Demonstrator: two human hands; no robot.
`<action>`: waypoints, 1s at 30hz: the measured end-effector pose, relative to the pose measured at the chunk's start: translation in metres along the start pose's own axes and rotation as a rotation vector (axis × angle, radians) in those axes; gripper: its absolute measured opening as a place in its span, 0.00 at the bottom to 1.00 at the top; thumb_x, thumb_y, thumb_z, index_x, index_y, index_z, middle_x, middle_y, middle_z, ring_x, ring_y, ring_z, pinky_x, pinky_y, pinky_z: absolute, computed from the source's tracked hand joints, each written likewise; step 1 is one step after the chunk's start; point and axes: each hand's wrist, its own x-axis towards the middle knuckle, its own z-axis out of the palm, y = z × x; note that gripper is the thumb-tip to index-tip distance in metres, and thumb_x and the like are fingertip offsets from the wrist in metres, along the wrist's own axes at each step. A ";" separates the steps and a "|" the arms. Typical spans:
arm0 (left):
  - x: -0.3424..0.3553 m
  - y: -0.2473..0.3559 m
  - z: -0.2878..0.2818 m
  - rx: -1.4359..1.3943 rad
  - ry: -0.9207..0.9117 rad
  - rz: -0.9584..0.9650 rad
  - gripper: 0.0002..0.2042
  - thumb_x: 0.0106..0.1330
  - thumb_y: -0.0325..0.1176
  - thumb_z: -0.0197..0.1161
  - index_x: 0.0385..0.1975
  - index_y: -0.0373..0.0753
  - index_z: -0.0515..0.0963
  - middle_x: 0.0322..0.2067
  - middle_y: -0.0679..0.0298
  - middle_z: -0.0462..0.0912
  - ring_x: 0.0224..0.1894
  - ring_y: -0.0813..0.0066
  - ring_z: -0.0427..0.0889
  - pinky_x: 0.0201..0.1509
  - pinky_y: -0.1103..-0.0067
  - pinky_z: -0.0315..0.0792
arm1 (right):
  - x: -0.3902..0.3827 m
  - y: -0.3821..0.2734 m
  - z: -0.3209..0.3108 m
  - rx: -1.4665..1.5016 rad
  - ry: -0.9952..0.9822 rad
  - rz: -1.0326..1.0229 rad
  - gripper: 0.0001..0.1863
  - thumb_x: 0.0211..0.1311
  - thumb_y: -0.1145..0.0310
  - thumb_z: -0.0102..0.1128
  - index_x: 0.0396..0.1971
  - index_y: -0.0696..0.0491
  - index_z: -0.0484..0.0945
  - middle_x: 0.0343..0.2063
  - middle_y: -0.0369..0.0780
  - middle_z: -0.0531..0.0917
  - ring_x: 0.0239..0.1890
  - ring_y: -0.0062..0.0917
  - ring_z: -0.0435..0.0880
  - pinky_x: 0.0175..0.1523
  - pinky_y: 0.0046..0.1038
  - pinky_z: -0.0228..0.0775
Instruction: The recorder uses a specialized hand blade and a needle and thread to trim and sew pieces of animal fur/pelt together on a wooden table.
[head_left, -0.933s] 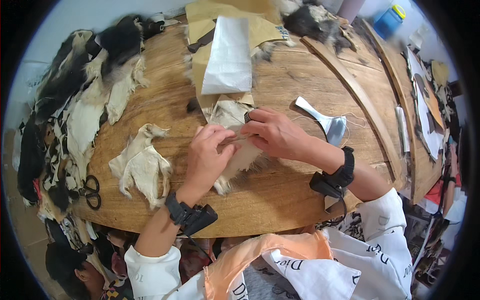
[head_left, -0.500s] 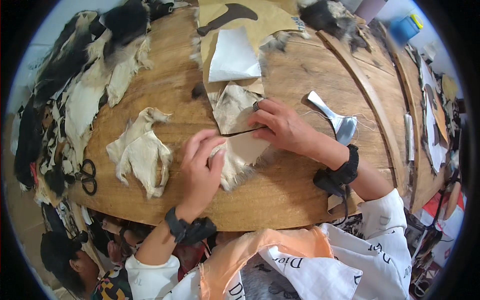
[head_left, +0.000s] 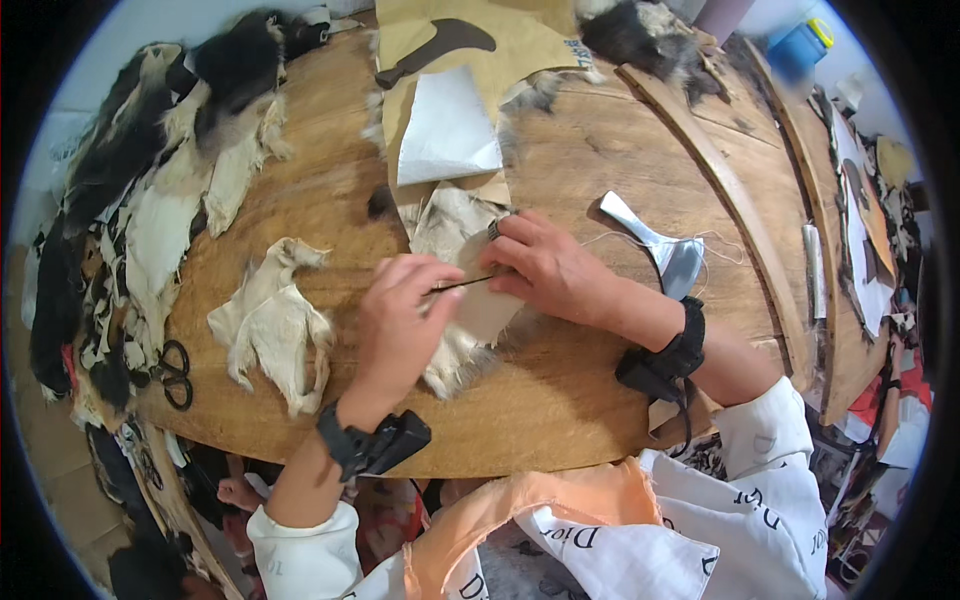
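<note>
Your right hand (head_left: 548, 265) has the hide (head_left: 490, 318) pinched; I can't tell the grip of your left hand (head_left: 397, 318). This hide looks unfinished; the side pelt (head_left: 280, 332) lies untouched.

Place: fur workshop | Signs: heaped pelts (head_left: 160, 215), wooden worktable (head_left: 560, 410), scissors (head_left: 175, 376) | Blurred right rim: perhaps more scraps (head_left: 895, 165)
</note>
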 end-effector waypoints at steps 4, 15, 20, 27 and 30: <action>0.006 -0.012 0.024 -0.001 0.002 0.037 0.11 0.49 0.21 0.63 0.33 0.35 0.78 0.34 0.60 0.77 0.37 0.68 0.77 0.41 0.77 0.72 | -0.003 0.000 0.006 -0.053 0.062 -0.009 0.12 0.40 0.71 0.64 0.28 0.54 0.73 0.29 0.40 0.71 0.36 0.34 0.71 0.43 0.30 0.65; 0.012 -0.023 0.027 -0.026 0.024 0.126 0.08 0.47 0.19 0.63 0.28 0.35 0.79 0.30 0.63 0.77 0.35 0.68 0.77 0.37 0.77 0.72 | -0.003 0.001 0.010 -0.145 0.042 -0.003 0.10 0.45 0.68 0.62 0.29 0.52 0.74 0.28 0.37 0.71 0.35 0.31 0.70 0.42 0.28 0.66; 0.015 -0.022 0.023 0.077 0.055 0.250 0.09 0.48 0.19 0.63 0.29 0.37 0.80 0.30 0.63 0.77 0.33 0.66 0.76 0.35 0.77 0.71 | -0.005 -0.005 0.009 -0.192 0.063 0.030 0.09 0.46 0.68 0.60 0.28 0.54 0.73 0.29 0.38 0.71 0.35 0.31 0.71 0.41 0.28 0.67; 0.017 -0.032 0.019 -0.042 -0.012 0.272 0.09 0.48 0.21 0.64 0.30 0.37 0.81 0.29 0.63 0.78 0.32 0.69 0.77 0.34 0.77 0.72 | -0.003 -0.005 0.005 -0.290 0.062 -0.086 0.08 0.46 0.71 0.57 0.29 0.53 0.74 0.27 0.37 0.71 0.33 0.30 0.71 0.38 0.28 0.68; 0.021 -0.034 0.021 -0.072 -0.006 0.266 0.09 0.48 0.21 0.64 0.30 0.38 0.82 0.29 0.63 0.79 0.32 0.71 0.78 0.34 0.79 0.72 | -0.003 -0.002 0.000 -0.155 0.116 -0.038 0.11 0.45 0.73 0.60 0.33 0.53 0.76 0.24 0.38 0.71 0.30 0.31 0.72 0.35 0.29 0.67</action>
